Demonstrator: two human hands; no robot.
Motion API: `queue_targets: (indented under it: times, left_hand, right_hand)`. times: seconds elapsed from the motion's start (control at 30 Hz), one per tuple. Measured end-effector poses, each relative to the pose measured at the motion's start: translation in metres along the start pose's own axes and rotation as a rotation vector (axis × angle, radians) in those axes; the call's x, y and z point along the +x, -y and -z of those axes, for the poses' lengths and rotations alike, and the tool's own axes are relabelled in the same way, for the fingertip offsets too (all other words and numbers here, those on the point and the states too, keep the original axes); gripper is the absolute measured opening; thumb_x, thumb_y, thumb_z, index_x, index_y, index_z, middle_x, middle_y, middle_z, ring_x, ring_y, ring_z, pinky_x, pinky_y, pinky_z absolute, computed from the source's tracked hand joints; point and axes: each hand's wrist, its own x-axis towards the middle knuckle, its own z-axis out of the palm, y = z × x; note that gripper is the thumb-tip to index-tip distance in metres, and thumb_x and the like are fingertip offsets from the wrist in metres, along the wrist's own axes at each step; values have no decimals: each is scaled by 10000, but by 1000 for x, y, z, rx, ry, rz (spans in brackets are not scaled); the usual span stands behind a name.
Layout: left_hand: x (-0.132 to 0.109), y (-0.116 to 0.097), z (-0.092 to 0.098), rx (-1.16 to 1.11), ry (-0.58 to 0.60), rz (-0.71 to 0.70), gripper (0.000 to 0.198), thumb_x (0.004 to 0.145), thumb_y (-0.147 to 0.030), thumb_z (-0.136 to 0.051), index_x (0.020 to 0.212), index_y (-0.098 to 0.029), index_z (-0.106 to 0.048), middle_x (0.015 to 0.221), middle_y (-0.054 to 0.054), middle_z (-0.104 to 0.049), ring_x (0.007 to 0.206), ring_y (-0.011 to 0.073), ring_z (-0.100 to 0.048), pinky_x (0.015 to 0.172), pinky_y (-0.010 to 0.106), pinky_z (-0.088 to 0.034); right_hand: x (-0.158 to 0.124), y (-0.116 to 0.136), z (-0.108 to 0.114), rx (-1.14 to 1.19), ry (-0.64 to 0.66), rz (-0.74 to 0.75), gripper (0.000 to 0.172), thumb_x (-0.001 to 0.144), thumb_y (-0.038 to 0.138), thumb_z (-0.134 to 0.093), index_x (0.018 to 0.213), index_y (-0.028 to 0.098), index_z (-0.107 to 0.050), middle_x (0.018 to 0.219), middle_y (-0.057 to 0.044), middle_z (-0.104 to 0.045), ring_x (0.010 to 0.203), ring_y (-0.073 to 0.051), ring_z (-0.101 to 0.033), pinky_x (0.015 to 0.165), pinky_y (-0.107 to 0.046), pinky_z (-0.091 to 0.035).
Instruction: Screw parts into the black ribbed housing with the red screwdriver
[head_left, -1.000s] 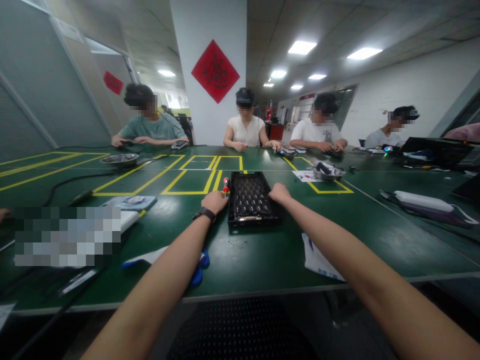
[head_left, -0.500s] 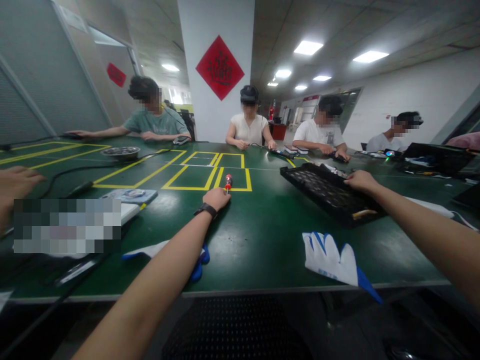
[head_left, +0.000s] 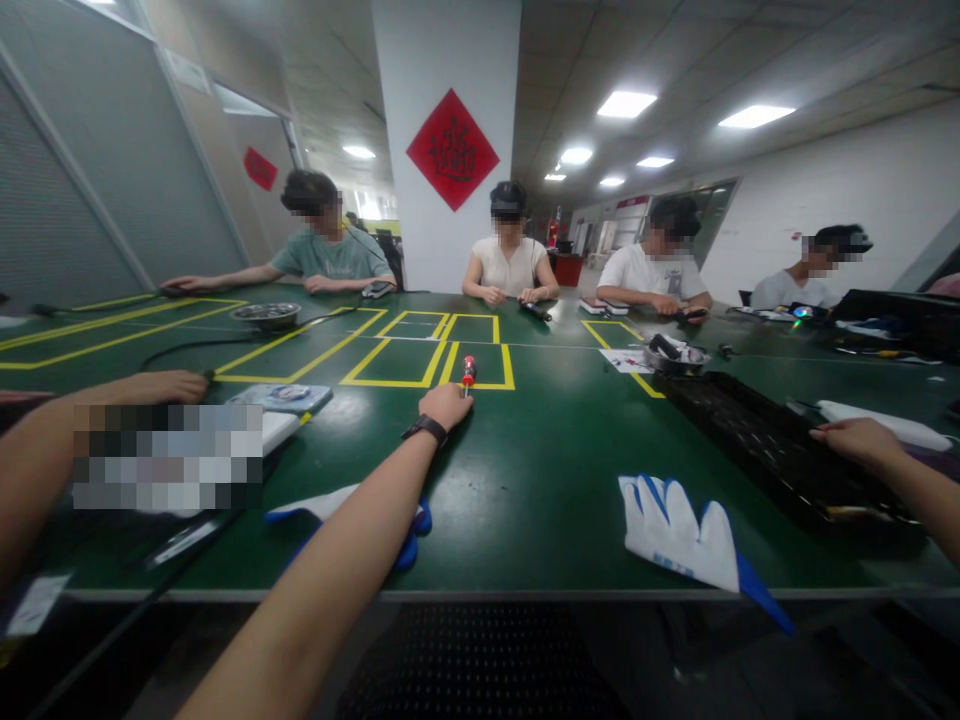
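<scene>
My left hand [head_left: 445, 404] rests on the green table [head_left: 525, 470], closed round a small screwdriver [head_left: 468, 370] whose red handle sticks up from the fist. A black watch sits on that wrist. My right hand [head_left: 855, 438] lies at the far right on the edge of a long black tray [head_left: 757, 440] and grips it. The tray lies flat on the table, running from near the centre right toward the front edge.
A white and blue glove [head_left: 686, 525] lies near the front edge, another glove [head_left: 352, 505] under my left forearm. A neighbour's arm [head_left: 90, 420] reaches in from the left. Several people sit across the table. Yellow tape boxes [head_left: 420, 350], a metal bowl [head_left: 264, 314] and a cable lie beyond.
My right hand has carried the black tray from in front of me to the right side of the table. My left hand has kept its place with the screwdriver. A neighbour's arm has come in at left.
</scene>
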Motion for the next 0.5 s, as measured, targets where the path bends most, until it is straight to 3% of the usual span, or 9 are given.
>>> queue_targets:
  times: [0.17,0.3,0.37,0.47,0.5]
  left_hand:
    - [-3,-2,4,-26,20,4,337,750,-465,-440,799,-214,-658,897,78,-667,843,230,-614,691,306,-472]
    - [-4,-2,6,-19,20,8,357,751,-483,-432,794,-207,-656,901,88,-667,858,238,-611,698,307,-469]
    - [-4,-2,6,-19,22,16,353,750,-482,-436,794,-209,-656,899,87,-668,864,238,-611,702,306,-469]
    - [-4,-2,5,-25,24,15,350,751,-480,-440,810,-211,-656,906,83,-667,858,232,-612,702,303,-469]
    - [-4,-2,5,-24,24,13,351,752,-479,-439,815,-210,-656,911,84,-666,855,230,-612,700,301,-469]
  right_hand:
    - [12,0,-3,12,57,-11,482,695,441,-514,965,76,-677,983,-202,-629,764,-257,-587,608,-293,-409]
    - [6,9,15,-47,-32,-50,537,660,481,-546,1025,100,-643,1017,-195,-621,820,-289,-581,617,-327,-401]
    - [-8,15,25,-77,-33,2,540,633,489,-577,1015,113,-644,978,-184,-638,808,-288,-586,635,-337,-402]
    - [-43,18,29,16,323,158,426,622,528,-593,783,150,-704,751,-108,-680,709,-236,-613,643,-307,-425]
    - [-55,17,26,44,387,225,421,617,557,-586,728,170,-707,718,-88,-682,687,-228,-618,632,-305,-431]
